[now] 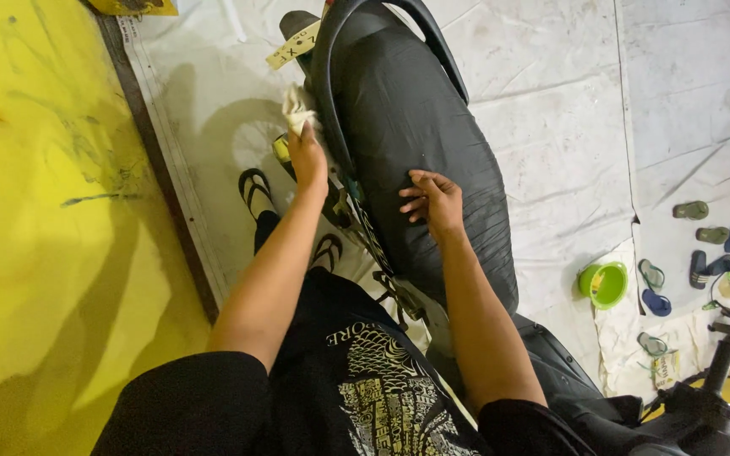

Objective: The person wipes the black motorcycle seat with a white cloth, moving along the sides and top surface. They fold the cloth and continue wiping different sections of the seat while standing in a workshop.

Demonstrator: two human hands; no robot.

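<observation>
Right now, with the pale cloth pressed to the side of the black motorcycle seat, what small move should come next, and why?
Probably slide the left hand with the pale cloth along the seat's edge; the right hand rests flat on the black motorcycle seat, steadying it.

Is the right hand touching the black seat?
Touching. The head view shows the right hand lying flat on the black seat, fingers spread on the wrinkled cover, with no gap beneath.

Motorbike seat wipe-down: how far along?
Done: can't tell; the black seat shows no clear wiped patch. In hand: left hand presses a pale cloth against the bike's side by the seat edge; right hand rests flat on the seat. Left: seat top shows specks near its middle.
</observation>
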